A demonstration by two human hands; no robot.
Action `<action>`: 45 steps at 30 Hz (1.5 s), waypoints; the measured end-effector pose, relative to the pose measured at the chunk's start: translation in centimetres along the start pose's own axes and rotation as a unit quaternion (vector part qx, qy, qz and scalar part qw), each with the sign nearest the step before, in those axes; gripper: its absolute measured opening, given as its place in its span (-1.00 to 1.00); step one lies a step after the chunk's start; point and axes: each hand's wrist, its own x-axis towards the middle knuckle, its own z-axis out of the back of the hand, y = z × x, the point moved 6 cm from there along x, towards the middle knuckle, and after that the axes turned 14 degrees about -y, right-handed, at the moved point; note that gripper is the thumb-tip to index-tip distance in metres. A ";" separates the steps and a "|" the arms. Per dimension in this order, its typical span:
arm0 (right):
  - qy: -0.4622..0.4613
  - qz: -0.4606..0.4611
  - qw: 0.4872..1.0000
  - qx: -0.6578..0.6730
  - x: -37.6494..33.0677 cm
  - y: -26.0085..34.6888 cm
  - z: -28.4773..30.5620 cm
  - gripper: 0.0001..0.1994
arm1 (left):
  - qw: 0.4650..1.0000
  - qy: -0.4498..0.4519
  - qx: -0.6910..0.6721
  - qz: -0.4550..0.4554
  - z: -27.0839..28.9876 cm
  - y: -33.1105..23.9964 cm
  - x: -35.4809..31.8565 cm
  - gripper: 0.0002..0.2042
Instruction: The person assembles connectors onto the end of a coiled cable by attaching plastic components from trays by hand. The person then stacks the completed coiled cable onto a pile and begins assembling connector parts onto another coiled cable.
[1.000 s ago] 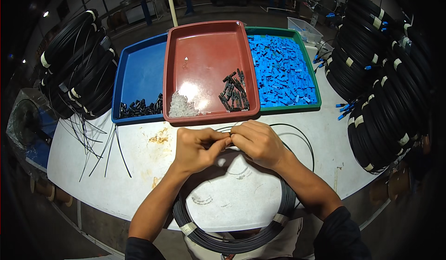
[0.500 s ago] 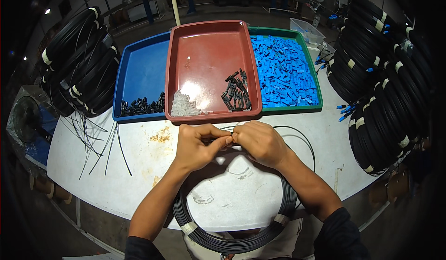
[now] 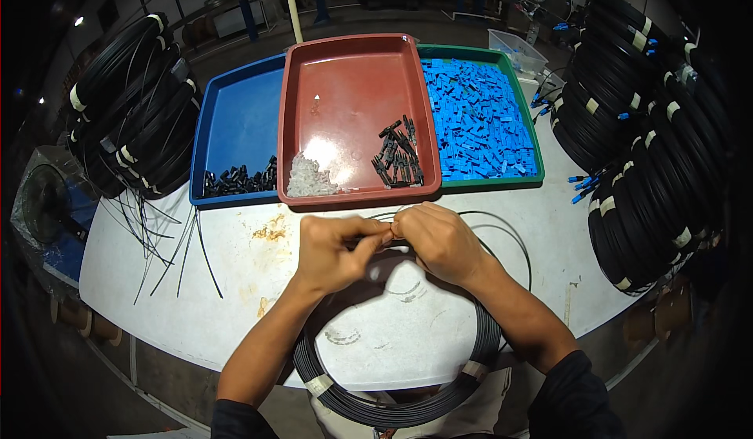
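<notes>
My left hand point(image 3: 339, 252) and my right hand point(image 3: 441, 239) meet above the near middle of the table, fingertips pressed together in a pinch. Whatever sits between them is small and mostly covered by the fingers. Below the hands a coil of black cable point(image 3: 384, 415), bound with pale tape, lies at the table's near edge. Its upper part passes under my hands and forearms. A loose loop of black cable point(image 3: 529, 260) bows out to the right of my right hand and runs back behind the hands.
Behind the hands stand a blue tray point(image 3: 235, 137) with black parts, a red tray point(image 3: 357, 78) with clear and black pieces, and a green tray point(image 3: 524, 86) full of blue connectors. Stacked cable coils rise at left point(image 3: 133, 117) and right point(image 3: 651, 196). Loose cable ends point(image 3: 205, 259) hang over the white table point(image 3: 196, 321).
My left hand's fingers have shifted slightly, and its thumb now sits closer to my right fingertips. The coil and trays stay put.
</notes>
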 end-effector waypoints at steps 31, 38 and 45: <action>0.016 -0.218 0.969 0.117 -0.2 -1.4 -0.2 -0.85 | 0.960 0.036 0.136 -0.243 0.3 -2.1 -0.3 -0.80; 0.041 -0.081 0.996 -0.019 0.2 -0.9 0.5 -0.82 | 0.997 -0.007 0.028 -0.067 1.0 0.2 0.7 -0.87; 0.011 -0.026 1.000 -0.006 0.4 -1.9 1.1 -0.79 | 0.999 -0.022 -0.049 -0.009 1.4 1.8 0.8 -0.58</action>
